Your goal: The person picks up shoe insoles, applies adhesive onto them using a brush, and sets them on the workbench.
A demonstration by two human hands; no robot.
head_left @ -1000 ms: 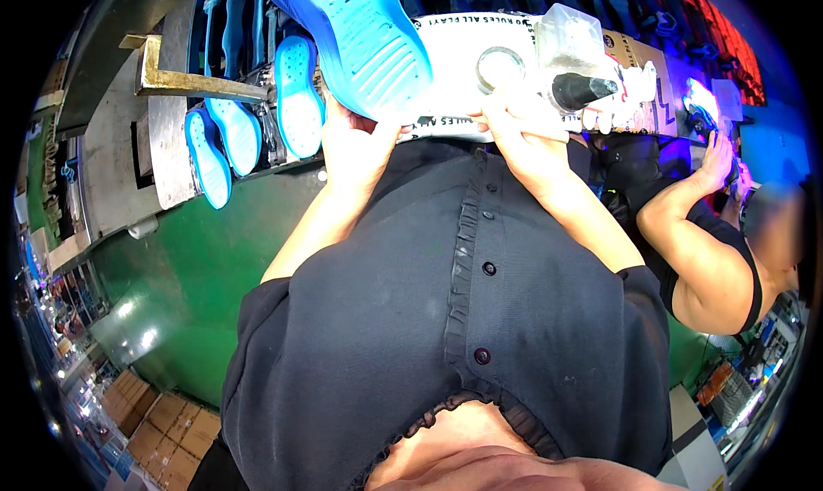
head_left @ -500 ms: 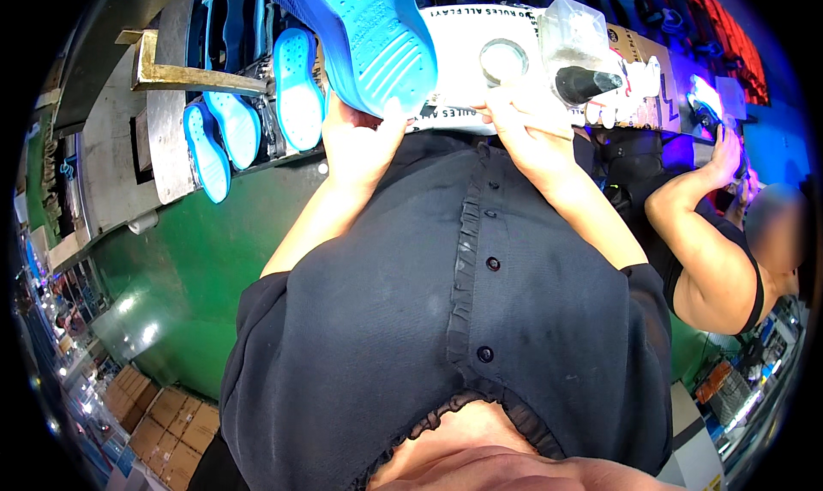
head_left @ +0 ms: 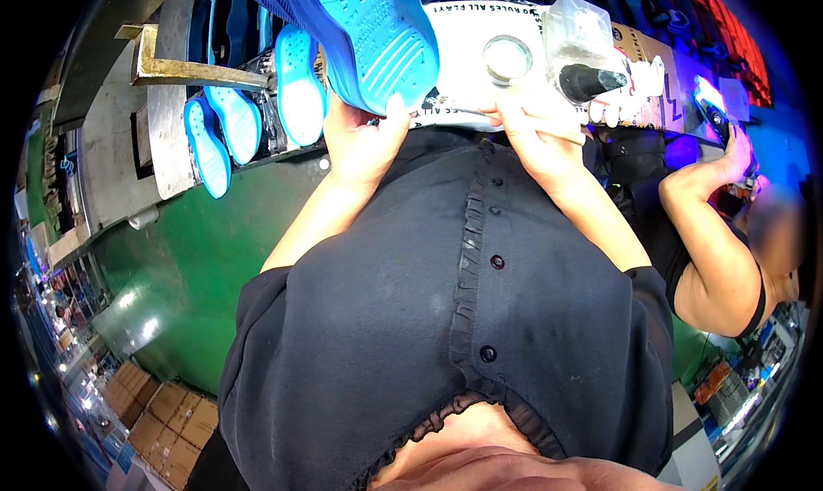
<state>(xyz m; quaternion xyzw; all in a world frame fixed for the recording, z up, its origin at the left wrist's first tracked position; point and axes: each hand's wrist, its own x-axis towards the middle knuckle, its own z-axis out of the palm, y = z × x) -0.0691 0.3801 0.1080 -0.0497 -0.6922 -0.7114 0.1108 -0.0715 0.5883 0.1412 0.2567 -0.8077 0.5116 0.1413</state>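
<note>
My left hand [head_left: 364, 144] is closed on the near end of a large blue shoe sole [head_left: 381, 58], thumb on its edge. The sole has a light blue face with small holes and ridges and a darker blue side; its far end runs out of view. My right hand [head_left: 544, 139] is closed in a pinch on a slim pale stick-like tool [head_left: 561, 132]. The tool's tip cannot be made out. Just beyond the right fingers stands a small round dish [head_left: 506, 58] with pale contents, on a white printed sheet [head_left: 454, 36].
Several light blue soles [head_left: 300, 88] lie at left beside an angled metal bar [head_left: 201, 75]. A clear plastic box [head_left: 579, 28] and a black cone-tipped nozzle [head_left: 591, 82] stand at right. A co-worker's arm [head_left: 716, 259] works farther right. Cardboard boxes [head_left: 176, 422] are stacked at lower left.
My right hand has shifted slightly right, with the pale tool still in it. The left hand and the sole have barely moved. At right, the co-worker's hand has moved a little.
</note>
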